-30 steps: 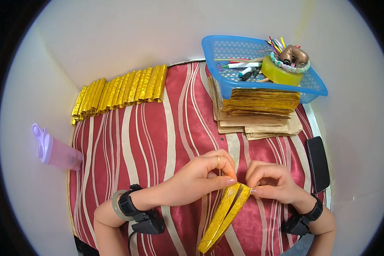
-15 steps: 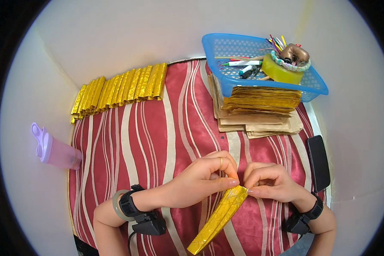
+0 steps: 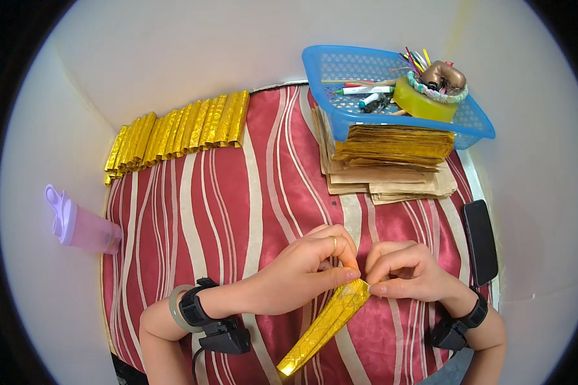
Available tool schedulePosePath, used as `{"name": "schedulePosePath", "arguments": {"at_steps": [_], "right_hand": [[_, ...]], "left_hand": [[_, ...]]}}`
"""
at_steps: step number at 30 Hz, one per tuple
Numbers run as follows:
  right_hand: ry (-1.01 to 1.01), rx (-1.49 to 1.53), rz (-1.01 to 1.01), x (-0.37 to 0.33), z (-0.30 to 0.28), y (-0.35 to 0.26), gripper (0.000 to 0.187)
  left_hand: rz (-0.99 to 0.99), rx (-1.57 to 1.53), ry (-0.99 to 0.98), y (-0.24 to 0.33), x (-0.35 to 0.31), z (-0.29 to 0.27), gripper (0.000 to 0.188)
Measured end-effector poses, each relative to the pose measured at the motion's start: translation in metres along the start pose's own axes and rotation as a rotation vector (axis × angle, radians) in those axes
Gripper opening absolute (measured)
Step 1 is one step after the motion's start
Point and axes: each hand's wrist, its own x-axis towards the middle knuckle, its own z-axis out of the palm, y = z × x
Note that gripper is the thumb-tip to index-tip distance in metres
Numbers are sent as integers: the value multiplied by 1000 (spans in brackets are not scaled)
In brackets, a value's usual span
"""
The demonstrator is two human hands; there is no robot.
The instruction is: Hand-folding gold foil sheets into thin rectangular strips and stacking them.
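Pale walls [image 3: 192, 45] border our striped red cloth [image 3: 228, 224]. At its left edge we have a purple bottle [image 3: 91, 226], then gold rolls [image 3: 180, 129] lined up along the back. Nearer us, our left hand [image 3: 302, 269] is nearly closed, thumb and fingers pinching the upper end of a gold strip [image 3: 324, 328] that slants down and leftward over the cloth. Behind, a blue basket [image 3: 341, 128] sits over a paper stack [image 3: 392, 157]. Before these, our right hand [image 3: 412, 273], also nearly closed, pinches the strip's upper right corner. Rightmost lies a phone [image 3: 480, 242].
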Motion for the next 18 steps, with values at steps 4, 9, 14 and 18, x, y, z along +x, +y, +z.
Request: {"name": "schedulePosePath", "arguments": {"at_steps": [4, 9, 14, 18], "right_hand": [[-3, -16, -15, 0, -1, 3, 9], [-12, -33, -18, 1, -1, 2, 10], [10, -63, -21, 1, -1, 2, 11], [25, -59, 27, 0, -1, -2, 12]], "left_hand": [[12, -42, 2, -5, 0, 1, 9], [24, 6, 2, -3, 1, 3, 9], [44, 28, 15, -5, 2, 2, 9], [-17, -62, 35, -4, 1, 0, 9]]}}
